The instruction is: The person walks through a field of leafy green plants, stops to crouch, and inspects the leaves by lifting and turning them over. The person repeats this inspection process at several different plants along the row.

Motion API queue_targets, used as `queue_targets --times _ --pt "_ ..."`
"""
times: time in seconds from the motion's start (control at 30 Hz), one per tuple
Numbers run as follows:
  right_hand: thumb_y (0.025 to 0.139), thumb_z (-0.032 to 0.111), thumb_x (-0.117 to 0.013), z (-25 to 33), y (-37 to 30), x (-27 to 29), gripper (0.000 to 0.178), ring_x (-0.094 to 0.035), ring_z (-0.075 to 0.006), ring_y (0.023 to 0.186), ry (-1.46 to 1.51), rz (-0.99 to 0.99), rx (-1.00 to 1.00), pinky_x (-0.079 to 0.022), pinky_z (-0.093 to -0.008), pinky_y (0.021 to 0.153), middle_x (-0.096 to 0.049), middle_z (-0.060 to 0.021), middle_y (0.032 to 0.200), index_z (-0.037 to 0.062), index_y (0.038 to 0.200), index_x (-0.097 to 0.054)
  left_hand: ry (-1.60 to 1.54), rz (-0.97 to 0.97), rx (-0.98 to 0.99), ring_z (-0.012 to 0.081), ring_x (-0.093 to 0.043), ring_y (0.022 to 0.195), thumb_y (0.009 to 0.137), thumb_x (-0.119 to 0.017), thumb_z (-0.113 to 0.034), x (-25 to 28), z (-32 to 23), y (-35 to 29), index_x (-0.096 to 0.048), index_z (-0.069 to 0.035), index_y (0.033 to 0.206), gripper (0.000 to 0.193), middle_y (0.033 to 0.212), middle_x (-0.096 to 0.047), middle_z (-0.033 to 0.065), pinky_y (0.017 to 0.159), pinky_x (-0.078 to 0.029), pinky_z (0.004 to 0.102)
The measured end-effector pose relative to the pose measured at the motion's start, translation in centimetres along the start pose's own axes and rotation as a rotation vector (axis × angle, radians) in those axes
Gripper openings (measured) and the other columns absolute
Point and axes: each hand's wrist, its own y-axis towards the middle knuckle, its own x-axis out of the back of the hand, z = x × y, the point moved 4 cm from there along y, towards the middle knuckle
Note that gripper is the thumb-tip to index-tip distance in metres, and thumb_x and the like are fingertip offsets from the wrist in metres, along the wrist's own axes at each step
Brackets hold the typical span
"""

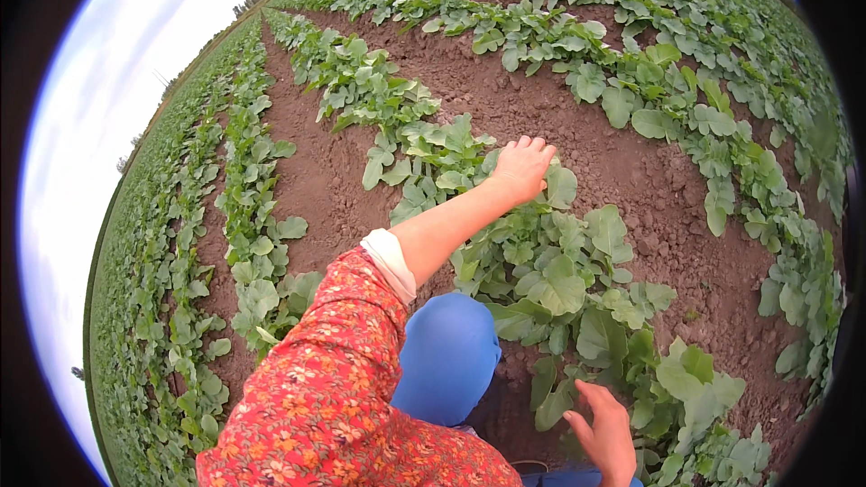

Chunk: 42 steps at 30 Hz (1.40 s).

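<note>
plants point(555, 287) (leafy, green) beneath left hand point(525, 168)

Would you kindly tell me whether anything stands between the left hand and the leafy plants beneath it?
Nothing visible does: the left hand is directly over the leafy plants, though its underside is hidden, so its grip is unclear.

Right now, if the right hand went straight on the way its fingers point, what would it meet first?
Most likely a broad green crop leaf, just ahead of the right hand; how far below or beyond it lies is unclear from this view.
</note>
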Motion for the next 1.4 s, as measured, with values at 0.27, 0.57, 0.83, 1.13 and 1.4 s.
queue_targets --times 0.27,0.57,0.83,1.13,1.4 --pt "0.087 0.013 -0.068 -0.2 0.0 -0.3 0.045 -0.064 -0.0358 0.093 -0.017 0.002 0.039 -0.051 -0.0402 0.084 -0.064 -0.0206 0.112 0.0005 0.129 -0.057 0.066 0.066 0.095 0.0256 -0.060 0.107 0.080 -0.069 -0.017 -5.3 3.2 3.2 -0.067 -0.010 0.100 0.022 0.105 -0.066 0.0071 0.090 -0.047 0.0402" --pt "0.087 0.012 -0.068 0.0 -0.2 0.3 0.044 -0.064 -0.0379 0.099 -0.032 -0.009 0.048 -0.051 -0.0409 0.087 -0.064 -0.0218 0.115 0.0002 0.129 -0.057 -0.447 -0.094 0.571 0.0331 -0.066 0.100 0.080 -0.066 -0.020 -0.5 10.2 -1.0 -0.068 -0.009 0.109 0.031 0.105 -0.069 0.0146 0.084 -0.053 0.0445" --pt "0.086 0.009 -0.068 1.8 -0.5 0.4 0.045 -0.063 -0.0380 0.104 0.008 -0.002 0.064 -0.051 -0.0399 0.088 -0.062 -0.0219 0.119 -0.0005 0.129 -0.057 -0.925 -0.212 0.840 0.0137 -0.055 0.066 0.082 -0.072 -0.019 -2.2 18.0 -5.3 -0.067 -0.006 0.086 0.014 0.073 -0.062 0.0025 0.063 -0.047 0.0326" --pt "0.077 0.010 -0.077 1.8 -0.2 -0.1 0.052 -0.063 -0.0392 0.106 -0.006 0.022 0.056 -0.052 -0.0428 0.088 -0.064 -0.0207 0.118 -0.0004 0.124 -0.059 -1.062 -0.266 0.941 0.0126 -0.054 0.058 0.079 -0.073 -0.017 -3.3 19.6 -7.4 -0.070 -0.004 0.091 0.018 0.070 -0.062 0.0028 0.057 -0.044 0.0322" --pt "0.085 0.007 -0.068 2.0 -0.6 -0.1 0.046 -0.064 -0.0374 0.101 0.011 0.006 0.067 -0.052 -0.0394 0.087 -0.062 -0.0213 0.120 0.0000 0.129 -0.057 -1.076 -0.201 0.920 0.0128 -0.056 0.064 0.081 -0.071 -0.018 -2.7 19.9 -8.7 -0.070 -0.003 0.097 0.022 0.077 -0.065 0.0039 0.059 -0.046 0.0316"
